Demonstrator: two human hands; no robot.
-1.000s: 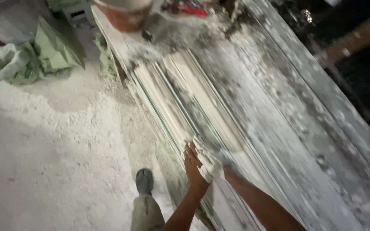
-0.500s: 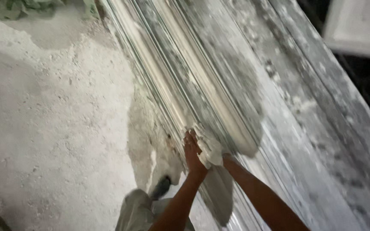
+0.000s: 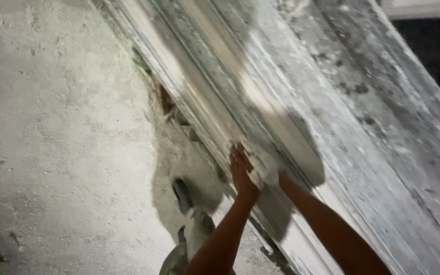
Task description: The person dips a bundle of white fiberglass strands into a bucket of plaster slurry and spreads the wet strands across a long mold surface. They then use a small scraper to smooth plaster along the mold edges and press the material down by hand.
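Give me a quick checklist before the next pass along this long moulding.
1. Left hand flat against the moulding: ok.
2. Right hand visible: not ok, hidden behind the white wad.
3. Wad touching the moulding: ok.
4. Grip on the wad: cannot tell.
5. Foot planted on the dusty floor, beside the bench: ok.
6. Moulding ahead free of lumps: cannot tell, blurred.

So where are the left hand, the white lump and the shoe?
left hand (image 3: 242, 170): head view, on the back of the hand.
white lump (image 3: 264, 165): head view, on its middle, beside the hand.
shoe (image 3: 182, 196): head view, on its top.
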